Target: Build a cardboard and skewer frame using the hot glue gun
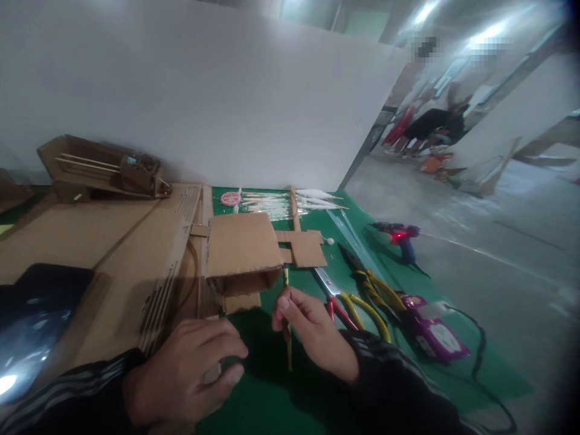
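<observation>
My right hand (312,329) pinches a thin yellow-and-dark patterned stick (290,356) between thumb and fingers, its upper end near the front edge of a cardboard box (244,244). The box's open end faces me. My left hand (188,368) hovers to the left, palm down, thumb and fingers apart; a small pale piece shows partly behind the thumb. Flat cardboard pieces (309,249) lie right of the box. Beside my right hand are scissors (328,284) with red and yellow handles.
Pliers (385,290), a purple device (435,335) with a cable, and a glue gun (401,235) with a red light lie right. Packed sticks (272,204) lie behind the box. A cardboard model (99,166) and a dark glossy object (40,326) are left. People stand far right.
</observation>
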### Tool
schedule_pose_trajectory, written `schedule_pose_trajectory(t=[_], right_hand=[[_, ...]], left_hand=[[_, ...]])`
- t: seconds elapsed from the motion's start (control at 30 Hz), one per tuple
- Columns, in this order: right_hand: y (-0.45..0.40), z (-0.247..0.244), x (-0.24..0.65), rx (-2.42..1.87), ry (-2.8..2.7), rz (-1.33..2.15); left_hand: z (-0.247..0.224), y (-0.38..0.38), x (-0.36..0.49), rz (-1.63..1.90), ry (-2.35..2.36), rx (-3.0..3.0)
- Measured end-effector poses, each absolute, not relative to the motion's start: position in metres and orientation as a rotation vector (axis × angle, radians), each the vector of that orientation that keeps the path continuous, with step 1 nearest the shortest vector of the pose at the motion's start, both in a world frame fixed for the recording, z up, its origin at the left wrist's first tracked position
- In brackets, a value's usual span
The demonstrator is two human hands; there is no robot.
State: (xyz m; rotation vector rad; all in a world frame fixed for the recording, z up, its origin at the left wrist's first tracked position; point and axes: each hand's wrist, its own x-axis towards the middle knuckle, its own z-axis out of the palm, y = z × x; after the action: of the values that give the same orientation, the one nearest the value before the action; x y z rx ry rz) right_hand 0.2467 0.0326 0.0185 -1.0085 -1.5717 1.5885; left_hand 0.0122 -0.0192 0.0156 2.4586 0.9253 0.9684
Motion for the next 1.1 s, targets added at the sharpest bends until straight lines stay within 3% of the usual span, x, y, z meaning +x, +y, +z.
schedule_pose_trajectory(t=[0.33, 1.1], right_hand=[[0.034, 0.014, 0.244, -0.907, -1.376, 1.703], [0.023, 0.01, 0.234, -0.875, -1.529, 1.839]], left_hand=[[0.017, -0.019, 0.013, 1.016, 0.911, 2.464], [0.006, -0.016, 0.016, 0.994, 0.913, 2.504]])
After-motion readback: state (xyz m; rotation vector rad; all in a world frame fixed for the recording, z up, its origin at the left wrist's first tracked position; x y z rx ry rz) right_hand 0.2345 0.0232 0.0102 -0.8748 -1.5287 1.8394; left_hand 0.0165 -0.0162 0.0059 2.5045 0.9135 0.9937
